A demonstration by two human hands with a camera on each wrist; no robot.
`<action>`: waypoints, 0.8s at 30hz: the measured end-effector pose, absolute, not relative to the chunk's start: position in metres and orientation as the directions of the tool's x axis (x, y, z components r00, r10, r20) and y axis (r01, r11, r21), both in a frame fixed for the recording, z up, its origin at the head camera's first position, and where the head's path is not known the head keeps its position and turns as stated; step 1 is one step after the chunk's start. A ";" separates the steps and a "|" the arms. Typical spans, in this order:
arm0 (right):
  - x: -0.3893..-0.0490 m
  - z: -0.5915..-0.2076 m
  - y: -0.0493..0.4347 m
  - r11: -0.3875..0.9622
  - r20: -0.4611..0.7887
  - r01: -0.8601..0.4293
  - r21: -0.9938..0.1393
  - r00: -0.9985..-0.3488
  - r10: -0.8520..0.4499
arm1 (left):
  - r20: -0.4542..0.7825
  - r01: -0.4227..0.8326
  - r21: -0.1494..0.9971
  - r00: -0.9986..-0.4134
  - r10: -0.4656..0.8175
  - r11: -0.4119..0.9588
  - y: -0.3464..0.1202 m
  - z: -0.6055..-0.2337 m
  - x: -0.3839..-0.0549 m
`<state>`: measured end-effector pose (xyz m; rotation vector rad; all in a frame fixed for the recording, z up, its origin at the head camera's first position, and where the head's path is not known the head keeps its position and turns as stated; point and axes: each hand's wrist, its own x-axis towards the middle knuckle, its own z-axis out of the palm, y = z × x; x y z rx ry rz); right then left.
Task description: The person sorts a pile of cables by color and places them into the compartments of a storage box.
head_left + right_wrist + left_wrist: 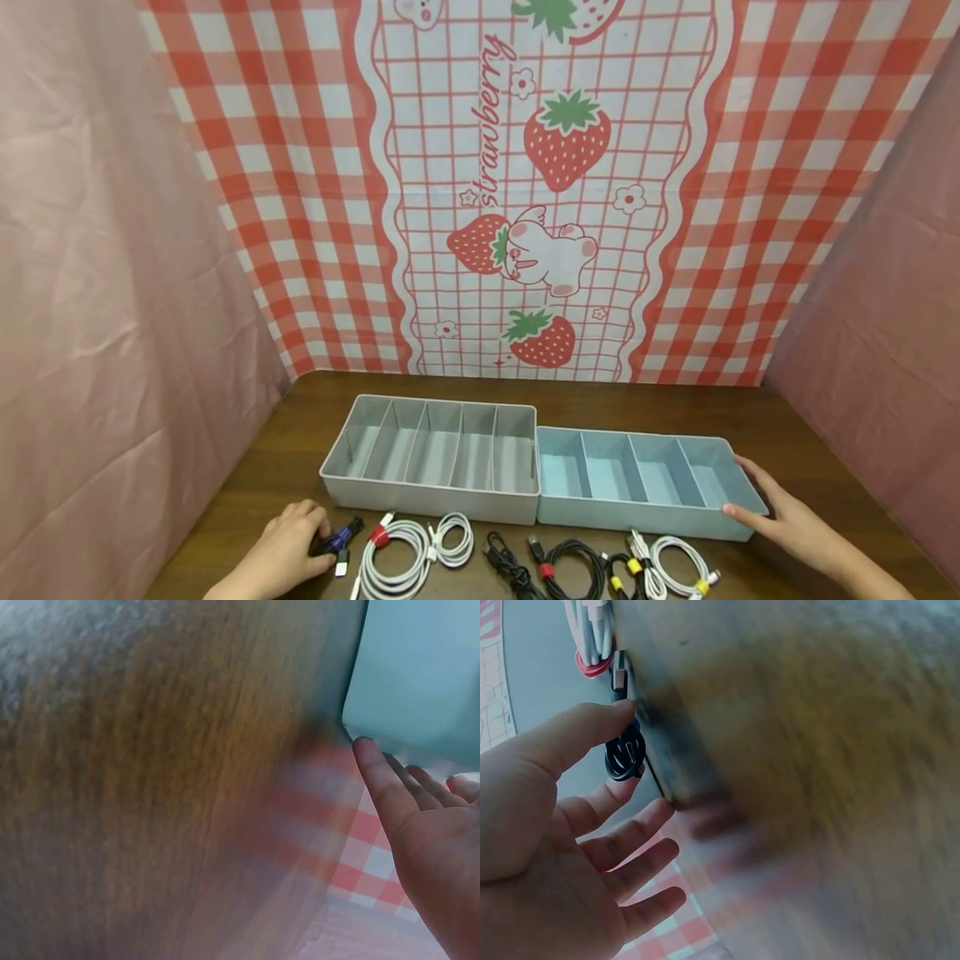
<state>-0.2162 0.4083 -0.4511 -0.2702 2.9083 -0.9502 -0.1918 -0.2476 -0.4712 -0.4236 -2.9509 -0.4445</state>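
Observation:
At the left front of the table, my left hand (288, 546) is at a small bundled black cable with a blue-purple tie (341, 537). In the left wrist view, the thumb and index finger pinch this coiled black cable (625, 754), while the other fingers are spread. My right hand (798, 529) rests against the right end of a light blue divided box (637, 515). Its thumb touches the front corner and its fairly straight fingers lie along the end wall. The right wrist view shows the hand (439, 847) beside the box's wall (420, 675).
A grey divided box (435, 498) adjoins the blue box's left end. Along the front lie a white cable with a red tie (397, 554), a smaller white coil (453, 542), black cables (573, 571) and a white cable with yellow ties (678, 567). Checked cloth (300, 208) hangs behind.

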 end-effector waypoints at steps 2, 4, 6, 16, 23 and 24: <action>-0.217 -0.452 0.409 0.790 -0.020 -0.138 -0.598 -0.982 -0.187 | 0.166 0.302 0.277 -0.950 0.264 0.912 -0.248 -0.469 -0.192; -0.217 -0.452 0.410 0.789 -0.021 -0.136 -0.600 -0.982 -0.185 | 0.172 0.311 0.289 -0.947 0.270 0.906 -0.249 -0.466 -0.192; -0.218 -0.452 0.411 0.796 -0.019 -0.138 -0.589 -0.983 -0.185 | 0.176 0.312 0.304 -0.947 0.269 0.900 -0.249 -0.462 -0.191; -0.217 -0.451 0.409 0.804 -0.007 -0.153 -0.574 -0.981 -0.191 | 0.242 0.346 0.319 -0.930 0.277 0.883 -0.252 -0.450 -0.187; -0.216 -0.449 0.408 0.806 -0.004 -0.160 -0.570 -0.980 -0.198 | 0.355 0.427 0.279 -0.878 0.321 0.860 -0.252 -0.447 -0.190; -0.216 -0.449 0.408 0.805 -0.007 -0.157 -0.573 -0.980 -0.197 | 0.363 0.434 0.277 -0.873 0.324 0.857 -0.252 -0.446 -0.190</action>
